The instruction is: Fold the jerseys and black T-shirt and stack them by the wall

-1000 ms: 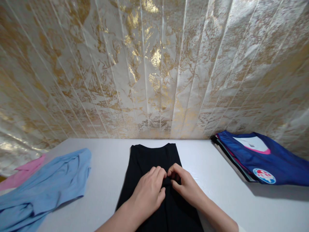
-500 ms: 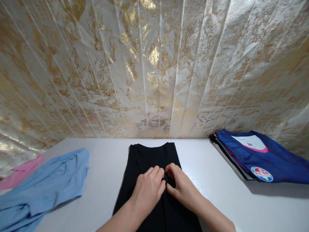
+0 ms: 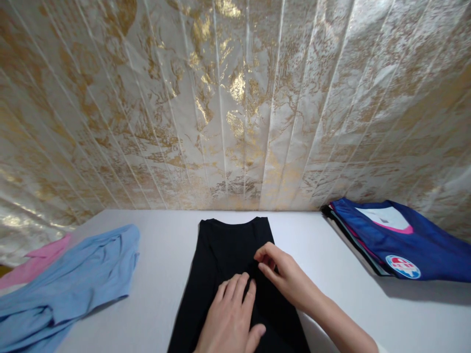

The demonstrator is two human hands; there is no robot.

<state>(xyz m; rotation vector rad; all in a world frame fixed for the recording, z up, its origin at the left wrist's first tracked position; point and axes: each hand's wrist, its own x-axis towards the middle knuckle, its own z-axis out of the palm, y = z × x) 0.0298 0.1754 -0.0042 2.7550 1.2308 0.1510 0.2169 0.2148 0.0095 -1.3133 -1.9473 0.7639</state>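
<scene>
A black garment (image 3: 231, 245) lies lengthwise on the white table, its curved neckline at the far end and its near part running out of the picture. My left hand (image 3: 231, 314) rests palm down on its middle, fingers stretched and thumb out to the side. Farther up, near the garment's right edge, my right hand (image 3: 281, 269) has its thumb and fingertips drawn together in a pinch on the black cloth. The pinched fold itself is hard to make out against the black.
Left on the table (image 3: 158, 274) lies a loose light blue garment (image 3: 99, 274), with a pink garment (image 3: 40, 260) beyond it. A stack of folded clothes at the right has a navy shirt (image 3: 437, 245) with a round badge on top. Behind stands a gold-patterned wall covering (image 3: 235, 122).
My left hand has moved nearer to me and opened flat on the black garment. My right hand has shifted slightly right and up, thumb closing toward its fingers.
</scene>
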